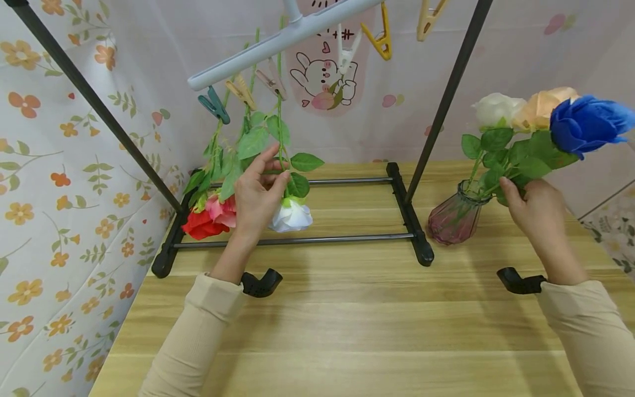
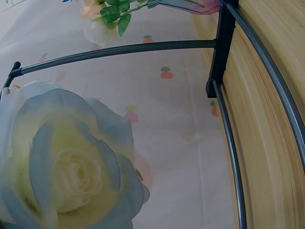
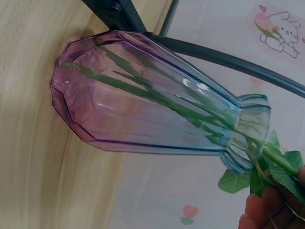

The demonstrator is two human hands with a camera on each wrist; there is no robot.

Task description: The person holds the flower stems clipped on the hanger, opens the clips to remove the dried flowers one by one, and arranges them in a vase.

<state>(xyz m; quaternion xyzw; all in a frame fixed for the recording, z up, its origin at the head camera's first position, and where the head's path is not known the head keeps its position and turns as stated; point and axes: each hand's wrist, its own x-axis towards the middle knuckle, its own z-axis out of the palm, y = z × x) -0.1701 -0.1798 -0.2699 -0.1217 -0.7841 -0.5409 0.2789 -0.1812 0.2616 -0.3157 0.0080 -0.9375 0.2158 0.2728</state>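
Observation:
My left hand [image 1: 260,184] pinches the stem of a white rose [image 1: 291,215] that hangs head down from a pink clothespin [image 1: 272,80]. This rose's bloom [image 2: 76,162] fills the lower left of the left wrist view. Beside it hang a red rose [image 1: 202,223] and a pink rose [image 1: 221,209], under a teal clothespin [image 1: 215,105] and a beige clothespin [image 1: 241,91]. Above the vase mouth, my right hand [image 1: 538,209] grips a leafy rose stem, close under a blue rose [image 1: 587,127]. The purple glass vase [image 3: 157,102] stands tilted in the head view, with stems inside.
A cream rose [image 1: 496,109] and a peach rose [image 1: 543,107] lean from the vase. The grey hanger bar [image 1: 288,36] also carries a white clothespin [image 1: 347,49] and a yellow clothespin [image 1: 381,36]. A black rack frame [image 1: 297,241] stands on the wooden table [image 1: 347,331].

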